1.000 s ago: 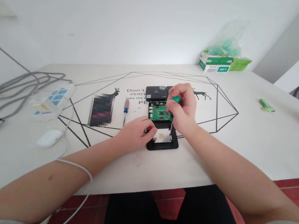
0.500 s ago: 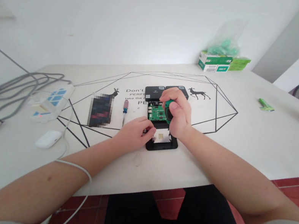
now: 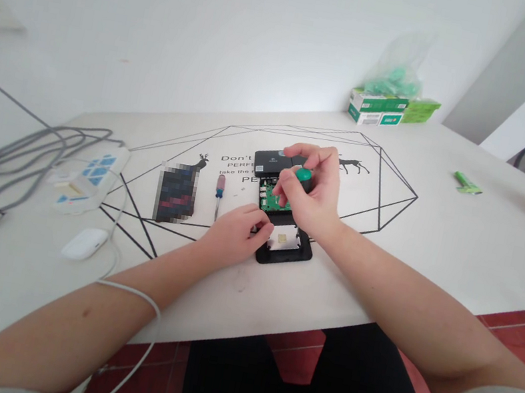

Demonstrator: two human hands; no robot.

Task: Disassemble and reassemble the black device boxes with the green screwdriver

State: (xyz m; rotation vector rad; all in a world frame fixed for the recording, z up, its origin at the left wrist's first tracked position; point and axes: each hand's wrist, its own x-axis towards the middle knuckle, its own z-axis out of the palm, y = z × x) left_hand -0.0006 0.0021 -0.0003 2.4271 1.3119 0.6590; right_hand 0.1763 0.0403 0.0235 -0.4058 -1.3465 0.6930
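Note:
My right hand (image 3: 316, 192) holds a green-and-black screwdriver (image 3: 303, 175) by its handle, over a green circuit board (image 3: 269, 201). The tool's tip is hidden by the hand. My left hand (image 3: 239, 230) rests with curled fingers on the left edge of the opened black device, thumb and fingertips near the inner cover. That black cover (image 3: 282, 256) lies nearest me and bears a silvery plate (image 3: 284, 238). Behind the board sits a closed black box (image 3: 268, 162), with a second one partly hidden by my right hand.
A second screwdriver (image 3: 219, 196) and a pixelated dark item (image 3: 176, 195) lie to the left. Farther left are a power strip (image 3: 92, 183), cables and a white case (image 3: 85, 244). Green boxes (image 3: 378, 103) stand at the back; a green tool (image 3: 468, 184) lies right.
My right hand has opened its fingers somewhat and turned around the screwdriver handle, whose green top now shows. My left hand has stayed in place.

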